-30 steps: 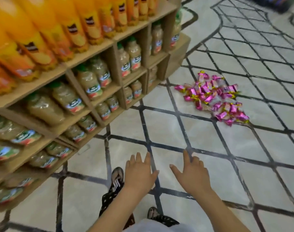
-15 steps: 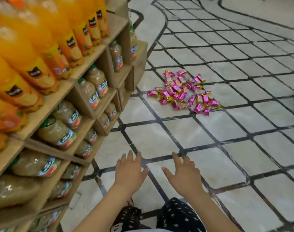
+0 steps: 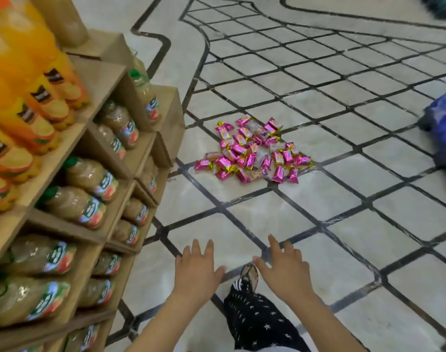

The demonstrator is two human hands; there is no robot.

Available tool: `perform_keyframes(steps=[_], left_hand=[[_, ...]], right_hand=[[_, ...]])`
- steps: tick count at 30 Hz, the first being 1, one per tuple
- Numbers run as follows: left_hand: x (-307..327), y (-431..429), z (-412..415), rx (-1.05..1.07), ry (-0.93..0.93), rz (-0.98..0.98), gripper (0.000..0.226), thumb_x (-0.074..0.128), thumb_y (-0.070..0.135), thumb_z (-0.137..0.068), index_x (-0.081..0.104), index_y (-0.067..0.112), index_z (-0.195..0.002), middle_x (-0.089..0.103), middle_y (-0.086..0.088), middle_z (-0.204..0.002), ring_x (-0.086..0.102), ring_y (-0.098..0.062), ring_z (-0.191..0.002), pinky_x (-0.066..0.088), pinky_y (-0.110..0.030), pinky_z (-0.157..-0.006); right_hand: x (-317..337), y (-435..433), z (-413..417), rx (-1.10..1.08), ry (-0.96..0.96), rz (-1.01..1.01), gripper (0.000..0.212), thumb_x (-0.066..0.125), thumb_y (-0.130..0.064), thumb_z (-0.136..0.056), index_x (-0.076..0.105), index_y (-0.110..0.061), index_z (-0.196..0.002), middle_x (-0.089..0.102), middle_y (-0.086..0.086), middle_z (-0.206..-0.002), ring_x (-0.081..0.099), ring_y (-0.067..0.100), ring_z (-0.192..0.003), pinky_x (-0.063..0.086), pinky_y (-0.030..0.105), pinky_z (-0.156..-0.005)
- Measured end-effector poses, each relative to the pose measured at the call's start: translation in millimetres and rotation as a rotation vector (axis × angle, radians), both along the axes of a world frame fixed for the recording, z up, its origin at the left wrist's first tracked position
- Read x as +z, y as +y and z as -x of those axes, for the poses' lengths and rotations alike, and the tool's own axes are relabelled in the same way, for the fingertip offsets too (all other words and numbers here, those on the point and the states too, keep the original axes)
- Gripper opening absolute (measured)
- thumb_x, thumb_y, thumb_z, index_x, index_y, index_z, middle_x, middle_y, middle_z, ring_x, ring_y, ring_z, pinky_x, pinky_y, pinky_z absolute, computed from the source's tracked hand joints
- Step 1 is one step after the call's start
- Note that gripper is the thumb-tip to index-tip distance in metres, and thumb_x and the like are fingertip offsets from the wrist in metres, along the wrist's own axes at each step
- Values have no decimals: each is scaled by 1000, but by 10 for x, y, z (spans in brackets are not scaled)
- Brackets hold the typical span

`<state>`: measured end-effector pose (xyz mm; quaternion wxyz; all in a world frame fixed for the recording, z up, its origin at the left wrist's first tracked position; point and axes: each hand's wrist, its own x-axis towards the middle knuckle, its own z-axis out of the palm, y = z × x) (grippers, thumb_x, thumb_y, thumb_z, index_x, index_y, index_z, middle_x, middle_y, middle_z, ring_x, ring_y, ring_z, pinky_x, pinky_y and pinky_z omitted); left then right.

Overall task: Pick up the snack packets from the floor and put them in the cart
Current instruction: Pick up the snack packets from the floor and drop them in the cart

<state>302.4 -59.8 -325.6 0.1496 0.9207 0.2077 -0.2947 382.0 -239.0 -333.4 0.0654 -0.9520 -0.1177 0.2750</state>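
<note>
Head view: the blue thing [image 3: 442,128] at the right edge is cut off and blurred, can't tell what it is. Labels on the bottles [image 3: 90,175] in the shelf [image 3: 170,130] are too smeared to read. Your snack packets [image 3: 252,151] lie in one pink heap on the floor [image 3: 318,199], just off the shelf's end, well ahead of your hands. Left hand [image 3: 196,270] and right hand [image 3: 284,269]: fingers spread, released, holding nothing. Versus half a second ago, the heap sits closer and a sandalled foot [image 3: 251,274] now shows between your hands.
</note>
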Motion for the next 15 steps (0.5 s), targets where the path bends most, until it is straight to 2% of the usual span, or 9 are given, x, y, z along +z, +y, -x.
perform_keyframes(steps=[4, 8, 15], left_hand=[[85, -151, -768, -37, 35, 6, 74, 34, 57, -99, 2, 22, -156, 4, -16, -162, 11, -35, -148, 21, -48, -118], [119, -294, -1447, -50, -5, 19, 74, 33, 58, -99, 2, 23, -157, 3, -15, -163, 10, -33, -148, 19, -48, -119], [10, -255, -2337, -123, -7, 38, 78, 37, 59, -98, -1, 24, -156, 3, -16, -162, 12, -33, -148, 21, -45, -118]], right_hand=[[17, -198, -711, -62, 73, -21, 72, 33, -63, -95, 10, -31, -154, 30, 8, -149, 30, 30, -136, 35, 45, -106], [14, -390, -1395, -58, 56, 56, 72, 32, -63, -95, 10, -27, -154, 33, 10, -146, 33, 32, -133, 36, 44, -104], [-140, -380, -2264, -245, 117, 82, 71, 29, -62, -96, 9, -26, -154, 31, 14, -149, 33, 33, -135, 35, 45, -104]])
